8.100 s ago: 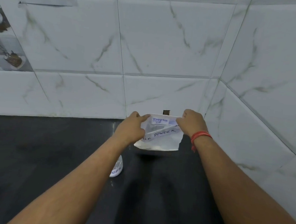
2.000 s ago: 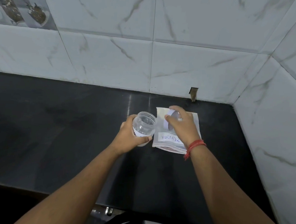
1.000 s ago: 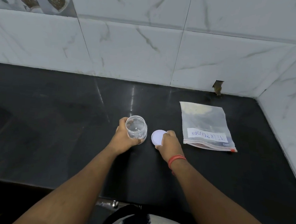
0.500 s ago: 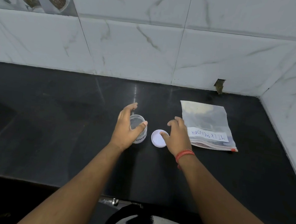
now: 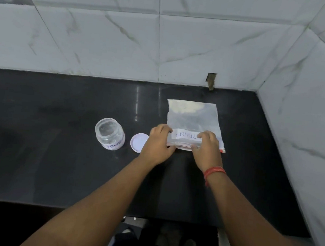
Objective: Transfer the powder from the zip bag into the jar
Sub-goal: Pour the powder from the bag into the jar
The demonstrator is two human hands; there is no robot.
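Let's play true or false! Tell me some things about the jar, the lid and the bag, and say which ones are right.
1. The jar has its lid on. False: the lid lies on the counter beside it.
2. Both hands hold the zip bag. True: left hand and right hand grip its near edge.
3. The bag is up in the air. False: it lies flat on the counter.
4. The jar stands upright. True.
5. The jar is full of powder. False: it looks empty.

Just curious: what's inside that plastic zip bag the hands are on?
Pale powder shows through the zip bag, gathered at its far end. Both hands cover the near edge, hiding anything there.
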